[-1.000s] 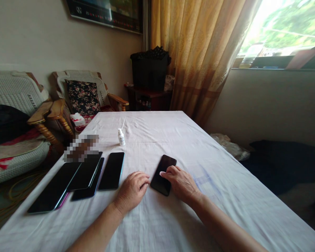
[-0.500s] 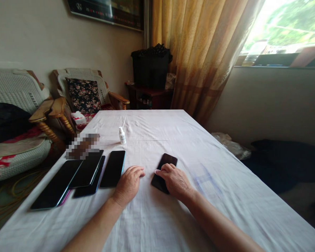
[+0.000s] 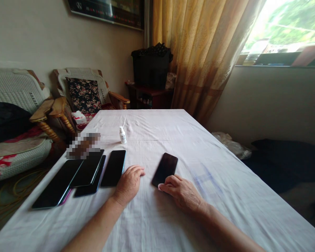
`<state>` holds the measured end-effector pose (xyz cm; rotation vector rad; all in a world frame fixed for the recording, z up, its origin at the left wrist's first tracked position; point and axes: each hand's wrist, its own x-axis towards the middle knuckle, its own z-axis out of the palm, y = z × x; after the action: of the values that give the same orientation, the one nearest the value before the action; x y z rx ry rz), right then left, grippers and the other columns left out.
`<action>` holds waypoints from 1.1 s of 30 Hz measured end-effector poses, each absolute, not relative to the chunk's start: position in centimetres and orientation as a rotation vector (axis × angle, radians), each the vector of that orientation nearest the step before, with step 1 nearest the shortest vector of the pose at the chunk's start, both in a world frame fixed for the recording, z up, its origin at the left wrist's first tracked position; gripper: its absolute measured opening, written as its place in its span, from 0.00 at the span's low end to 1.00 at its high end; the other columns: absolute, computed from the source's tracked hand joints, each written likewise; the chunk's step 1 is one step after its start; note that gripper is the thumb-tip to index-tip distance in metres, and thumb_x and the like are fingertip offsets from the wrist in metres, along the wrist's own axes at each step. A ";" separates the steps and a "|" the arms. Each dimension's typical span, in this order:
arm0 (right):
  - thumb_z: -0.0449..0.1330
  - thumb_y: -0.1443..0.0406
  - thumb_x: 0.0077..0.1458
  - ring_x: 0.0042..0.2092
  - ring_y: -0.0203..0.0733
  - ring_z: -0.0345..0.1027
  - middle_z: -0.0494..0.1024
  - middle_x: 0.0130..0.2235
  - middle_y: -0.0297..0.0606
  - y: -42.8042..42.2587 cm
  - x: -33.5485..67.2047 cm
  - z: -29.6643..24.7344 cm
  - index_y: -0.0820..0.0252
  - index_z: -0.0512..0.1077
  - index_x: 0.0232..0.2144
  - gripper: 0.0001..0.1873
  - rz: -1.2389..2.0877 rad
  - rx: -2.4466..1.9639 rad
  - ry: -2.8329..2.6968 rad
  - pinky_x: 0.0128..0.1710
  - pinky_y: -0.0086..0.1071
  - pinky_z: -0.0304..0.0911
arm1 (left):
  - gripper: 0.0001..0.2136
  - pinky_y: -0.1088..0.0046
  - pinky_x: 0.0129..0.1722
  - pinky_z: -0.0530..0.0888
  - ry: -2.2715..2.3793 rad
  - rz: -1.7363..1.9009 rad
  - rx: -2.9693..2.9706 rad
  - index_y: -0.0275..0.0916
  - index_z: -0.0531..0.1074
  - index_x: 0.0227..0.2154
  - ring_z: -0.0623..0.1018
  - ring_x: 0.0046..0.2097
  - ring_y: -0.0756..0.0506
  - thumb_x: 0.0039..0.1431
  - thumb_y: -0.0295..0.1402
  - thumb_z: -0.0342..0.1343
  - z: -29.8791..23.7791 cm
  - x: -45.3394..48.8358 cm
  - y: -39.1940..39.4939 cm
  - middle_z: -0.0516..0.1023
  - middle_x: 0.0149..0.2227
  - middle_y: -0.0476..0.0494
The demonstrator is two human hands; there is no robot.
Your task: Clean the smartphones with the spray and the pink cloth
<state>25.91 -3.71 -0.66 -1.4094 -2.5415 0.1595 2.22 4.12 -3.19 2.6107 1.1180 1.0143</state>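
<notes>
The right hand pinches a pale pad at the near end of the phone on the worktop — the left hand rests beside the blue-edged phone, spread or closed I cannot tell.

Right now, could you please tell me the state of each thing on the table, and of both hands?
Left hand: loosely curled, holding nothing visible.
Right hand: pinching the pale pink piece.
Phone near right hand: screen up, dark.
Pale pink piece: held at that phone's near end.
Phone beside left hand: screen up, dark.
Overlapping phones: visible screens dark.
White bottle: upright.
Tablecloth: spread, wrinkled.
Pixelated thing: cannot tell.
</notes>
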 end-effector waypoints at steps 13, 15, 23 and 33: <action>0.50 0.66 0.66 0.40 0.40 0.66 0.75 0.43 0.38 -3.3 25.6 -0.4 0.49 0.74 0.51 0.17 0.148 -1.388 -2.557 0.38 0.31 0.60 | 0.16 0.62 0.49 0.76 1.125 0.981 2.617 0.39 0.73 0.33 0.78 0.46 0.44 0.51 0.14 0.46 -3.1 2.4 4.0 0.80 0.40 0.43; 0.49 0.65 0.67 0.40 0.40 0.66 0.75 0.43 0.39 -3.0 25.2 -0.3 0.49 0.74 0.50 0.17 0.157 -1.385 -2.545 0.39 0.31 0.61 | 0.16 0.61 0.49 0.76 1.125 0.981 2.619 0.39 0.72 0.32 0.77 0.46 0.44 0.51 0.14 0.46 -3.1 2.4 4.0 0.80 0.40 0.44; 0.47 0.67 0.64 0.40 0.41 0.68 0.75 0.40 0.39 -4.1 27.7 -1.9 0.50 0.78 0.42 0.19 0.321 -1.326 -2.257 0.39 0.33 0.63 | 0.16 0.61 0.50 0.75 1.117 0.981 2.613 0.40 0.73 0.33 0.77 0.47 0.44 0.50 0.14 0.47 -3.1 2.3 4.1 0.80 0.40 0.45; 0.60 0.46 0.49 0.12 0.26 0.50 0.62 0.17 0.20 -3.6 28.6 -0.6 0.59 0.72 0.42 0.27 1.398 -1.416 -1.008 0.18 0.26 0.52 | 0.09 0.58 0.54 0.73 0.988 0.926 2.666 0.42 0.75 0.38 0.77 0.49 0.42 0.56 0.26 0.54 -2.7 2.7 2.5 0.80 0.44 0.45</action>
<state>28.65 -3.56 -0.61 -1.4159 -1.0081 1.3981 2.71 2.49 -2.70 2.6659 0.9881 0.9262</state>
